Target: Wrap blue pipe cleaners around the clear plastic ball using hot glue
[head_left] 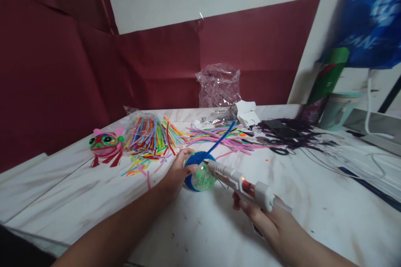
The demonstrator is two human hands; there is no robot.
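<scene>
My left hand (183,166) grips the left side of a clear, greenish round object (204,178) partly wrapped in blue pipe cleaner. One blue strand (222,137) sticks up from it to the upper right. My right hand (257,212) is wrapped round the handle of a white glue gun (232,178), which shows a small orange light. The gun's nozzle points left and is at the upper right of the round object; whether it touches is too small to tell.
A red and pink pipe-cleaner figure (107,146) stands at the left, beside colourful pipe cleaners (150,135). Behind are a clear plastic bag (218,87) and torn white paper (247,112). Scissors (279,150), dark strands (302,127) and a pale green cup (340,110) are at right.
</scene>
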